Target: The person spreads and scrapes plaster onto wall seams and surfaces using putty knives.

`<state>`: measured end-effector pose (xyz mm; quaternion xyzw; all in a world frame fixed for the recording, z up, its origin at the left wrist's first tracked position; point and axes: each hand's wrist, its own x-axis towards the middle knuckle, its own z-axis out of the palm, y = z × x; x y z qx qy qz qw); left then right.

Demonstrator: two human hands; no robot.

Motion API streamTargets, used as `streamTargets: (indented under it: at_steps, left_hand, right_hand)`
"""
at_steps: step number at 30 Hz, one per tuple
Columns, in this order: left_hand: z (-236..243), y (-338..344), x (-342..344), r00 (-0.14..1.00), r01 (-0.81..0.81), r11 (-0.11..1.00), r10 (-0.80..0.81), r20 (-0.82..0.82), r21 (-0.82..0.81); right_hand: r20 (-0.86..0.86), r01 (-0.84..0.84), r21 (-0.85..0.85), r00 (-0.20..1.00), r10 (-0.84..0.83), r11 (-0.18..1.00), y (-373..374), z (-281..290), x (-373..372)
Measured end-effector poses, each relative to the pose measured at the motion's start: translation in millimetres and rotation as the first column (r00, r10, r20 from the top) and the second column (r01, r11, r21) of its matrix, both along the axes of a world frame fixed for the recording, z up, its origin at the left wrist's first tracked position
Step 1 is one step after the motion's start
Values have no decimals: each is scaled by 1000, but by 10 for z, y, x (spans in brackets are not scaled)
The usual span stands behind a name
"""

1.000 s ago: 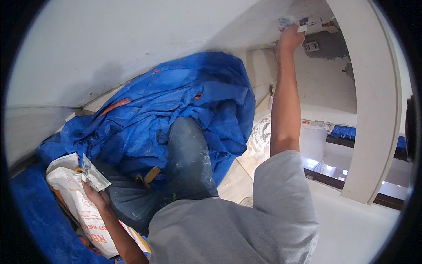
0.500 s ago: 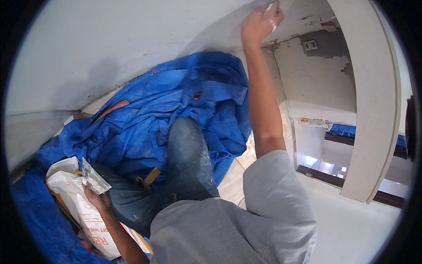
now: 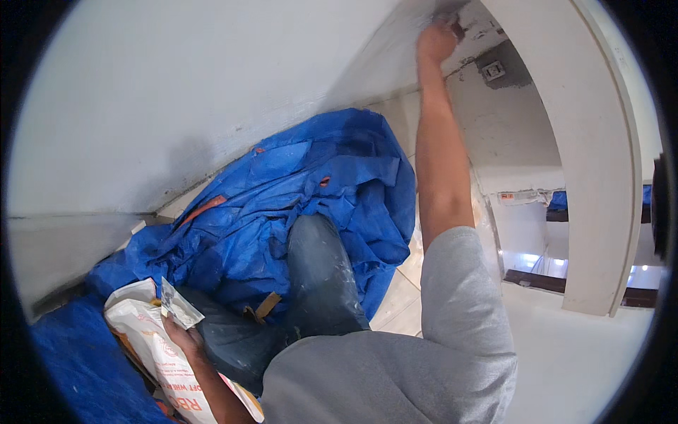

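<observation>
My right arm stretches up to the wall at the far right, and my right hand [image 3: 437, 42] is closed against the wall's surface, next to a dark damaged patch. It grips a small flat tool, mostly hidden by the fingers and blurred. Low at the left, my left hand [image 3: 182, 335] holds a flat metal scraper [image 3: 181, 307] smeared with pale putty, tilted beside my bent knee. Just left of that hand and partly under the forearm lies a white printed bag [image 3: 144, 328], its top open.
A crumpled blue tarp [image 3: 282, 169] spreads around my legs, with a brown scrap [image 3: 268, 307] on it. Along the left runs a white wall [image 3: 176, 92]. An outlet box [image 3: 493, 70] sits in a grey patch, and a white post [image 3: 597, 155] stands at the right.
My right hand has shifted along the wall, farther right, and now presses at the damaged area. The view has turned slightly; my left hand still holds the scraper.
</observation>
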<state>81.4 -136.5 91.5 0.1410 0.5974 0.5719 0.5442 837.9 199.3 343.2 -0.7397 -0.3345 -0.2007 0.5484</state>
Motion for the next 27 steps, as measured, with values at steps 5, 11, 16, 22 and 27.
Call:
streamTargets:
  at_steps: [5,11,16,22,27]
  left_hand:
    - [107,28,42,1000,-1,1000,1,-4,30]
    - [87,-12,-28,999,30,999,-29,-16,15]
    - [143,62,166,996,84,996,-84,-9,43]
    - [235,15,72,996,52,998,-49,-67,35]
    - [189,83,155,999,46,999,-46,-26,23]
  right_hand:
    - [356,-36,7,934,31,999,-286,-312,-629]
    - [18,-101,46,995,100,994,-426,-215,-304]
    - [161,-104,179,984,75,978,-16,-103,471]
    - [209,33,-6,977,-31,999,88,-43,-928]
    - [325,-185,-15,929,180,983,-406,-143,-1764]
